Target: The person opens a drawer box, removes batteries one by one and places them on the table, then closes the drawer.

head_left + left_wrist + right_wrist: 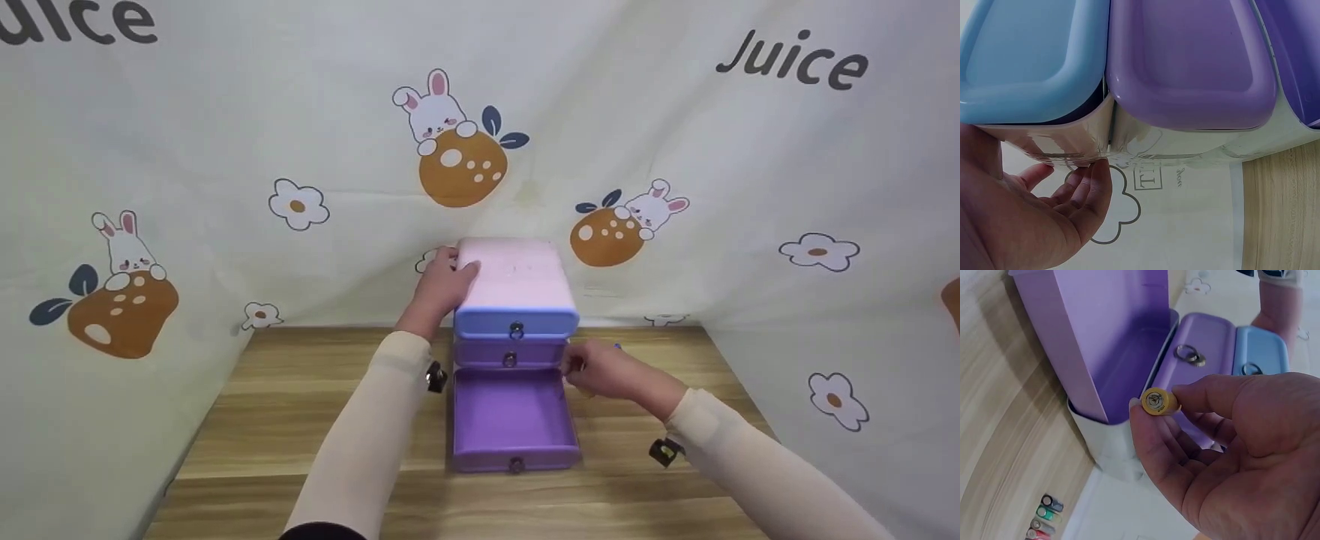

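A small drawer cabinet (pixel 514 274) has a pink top, a blue top drawer (pixel 487 323), a purple middle drawer (pixel 480 353) and a purple bottom drawer (pixel 514 409). The bottom drawer is pulled out, and no object shows inside it. My left hand (pixel 446 283) rests on the cabinet's upper left edge, thumb on top; its other fingers (pixel 1095 188) touch the side. Beside the middle drawer's right end, above the open drawer's right edge, is my right hand (pixel 607 370). It pinches a yellow battery (pixel 1157 401) between thumb and fingers, one flat end toward the camera.
Several batteries (pixel 1044 513) stand in a row on the wooden table (pixel 994 439), right of the cabinet. Each drawer front has a metal ring pull (pixel 516 328). A printed cloth (pixel 337 112) hangs behind and at both sides.
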Tool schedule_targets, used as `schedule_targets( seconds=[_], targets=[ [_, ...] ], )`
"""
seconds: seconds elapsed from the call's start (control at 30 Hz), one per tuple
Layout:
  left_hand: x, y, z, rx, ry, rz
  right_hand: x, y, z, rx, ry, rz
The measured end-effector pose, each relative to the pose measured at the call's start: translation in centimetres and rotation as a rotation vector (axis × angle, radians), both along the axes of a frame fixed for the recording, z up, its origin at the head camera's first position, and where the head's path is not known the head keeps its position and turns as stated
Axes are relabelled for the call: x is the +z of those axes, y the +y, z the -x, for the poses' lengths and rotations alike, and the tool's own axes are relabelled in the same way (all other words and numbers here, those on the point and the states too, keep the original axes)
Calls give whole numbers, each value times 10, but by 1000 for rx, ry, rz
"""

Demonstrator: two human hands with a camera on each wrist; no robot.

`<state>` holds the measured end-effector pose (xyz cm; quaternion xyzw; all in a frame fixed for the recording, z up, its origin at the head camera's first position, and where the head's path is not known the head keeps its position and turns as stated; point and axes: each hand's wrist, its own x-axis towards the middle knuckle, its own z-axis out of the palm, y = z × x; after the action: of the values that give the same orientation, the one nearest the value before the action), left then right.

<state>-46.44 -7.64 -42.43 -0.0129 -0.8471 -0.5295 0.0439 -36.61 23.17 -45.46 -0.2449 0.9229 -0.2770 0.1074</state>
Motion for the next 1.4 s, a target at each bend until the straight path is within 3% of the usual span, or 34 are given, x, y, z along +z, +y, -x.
schedule_targets(
  seconds=[0.53,0.87,1.4],
  targets=[
    [3,1,-4,-7,14,-21,-2,36,11,-73,-27,162],
    [3,2,-3,6,7,2,-1,48,20,-138,-39,153],
    [2,0,-2,-4,4,-3,-2,66,30,-211,30,122]
  ],
)
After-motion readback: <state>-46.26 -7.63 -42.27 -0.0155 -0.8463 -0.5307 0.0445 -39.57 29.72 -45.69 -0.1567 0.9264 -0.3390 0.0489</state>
